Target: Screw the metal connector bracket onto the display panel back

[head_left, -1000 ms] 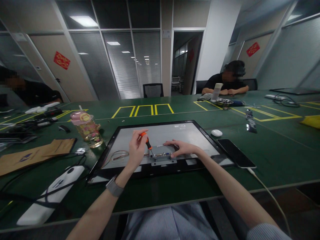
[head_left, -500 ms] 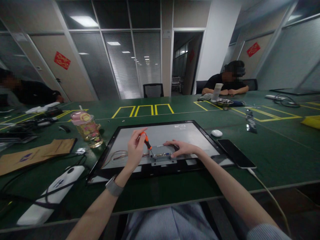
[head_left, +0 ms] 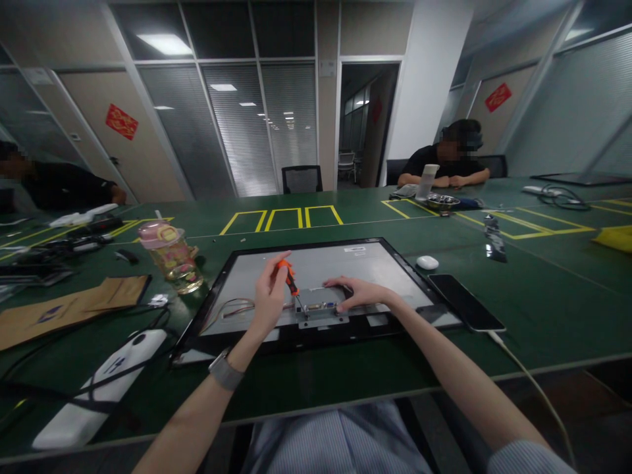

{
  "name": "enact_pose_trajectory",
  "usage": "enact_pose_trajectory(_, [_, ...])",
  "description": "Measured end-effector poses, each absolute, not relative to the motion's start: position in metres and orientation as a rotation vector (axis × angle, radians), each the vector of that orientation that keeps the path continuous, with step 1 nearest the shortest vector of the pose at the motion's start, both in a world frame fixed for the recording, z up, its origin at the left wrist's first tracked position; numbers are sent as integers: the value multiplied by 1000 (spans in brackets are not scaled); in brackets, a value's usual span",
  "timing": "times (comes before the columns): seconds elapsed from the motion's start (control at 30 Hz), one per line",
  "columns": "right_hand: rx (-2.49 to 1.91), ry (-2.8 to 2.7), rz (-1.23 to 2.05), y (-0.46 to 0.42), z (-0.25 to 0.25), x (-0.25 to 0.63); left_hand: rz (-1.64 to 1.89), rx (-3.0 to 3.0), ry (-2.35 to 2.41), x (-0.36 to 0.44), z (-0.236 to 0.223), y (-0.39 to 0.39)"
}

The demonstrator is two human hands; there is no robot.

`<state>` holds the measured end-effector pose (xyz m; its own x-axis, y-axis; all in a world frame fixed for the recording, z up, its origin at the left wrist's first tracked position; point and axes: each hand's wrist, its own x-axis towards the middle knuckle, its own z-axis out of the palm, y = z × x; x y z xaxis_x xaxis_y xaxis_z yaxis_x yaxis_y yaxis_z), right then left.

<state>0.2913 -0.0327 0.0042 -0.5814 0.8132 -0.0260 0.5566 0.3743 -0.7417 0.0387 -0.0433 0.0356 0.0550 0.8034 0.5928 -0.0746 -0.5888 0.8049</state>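
A monitor panel (head_left: 316, 263) lies flat on the green table with its grey back up and black frame around it. Near its front edge sits a metal bracket (head_left: 316, 316) with video ports along its face. My left hand (head_left: 270, 289) grips an orange and black screwdriver (head_left: 291, 282), tilted, its tip down at the bracket's left end by the ports. My right hand (head_left: 363, 294) grips the bracket's right end, thumb at the front beside a blue port and fingers over the far side. Thin coloured wires (head_left: 234, 303) run left from the bracket.
To the left stand a pink-lidded bottle (head_left: 172, 257), a brown paper bag (head_left: 74, 303) and a white power strip (head_left: 103, 388) with black cables. On the right lie a phone (head_left: 467, 301) on a cable and a white earbud case (head_left: 427, 263). Two people sit across the table.
The screwdriver and the fingers around its handle have shifted very slightly, with the tip staying at the bracket's left end. My right hand keeps its place.
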Motion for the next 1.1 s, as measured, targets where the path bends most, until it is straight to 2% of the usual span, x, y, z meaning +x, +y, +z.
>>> enact_pose_trajectory(0.13, [-1207, -2286, 1043, -33, 5, 290, 1595, 1511, 621, 38, 34, -41])
enact_pose_trajectory(0.47, [-1194, -2296, 1034, -32, 3, 291, 1684, 1739, 837, 38, 36, -43])
enact_pose_trajectory(0.83, [-1184, -2299, 1036, -31, 2, 292, 1609, 1508, 583, 42, 35, -43])
enact_pose_trajectory(1.1, [-1182, -2303, 1026, -33, 5, 291, 1688, 1760, 779, 38, 36, -43])
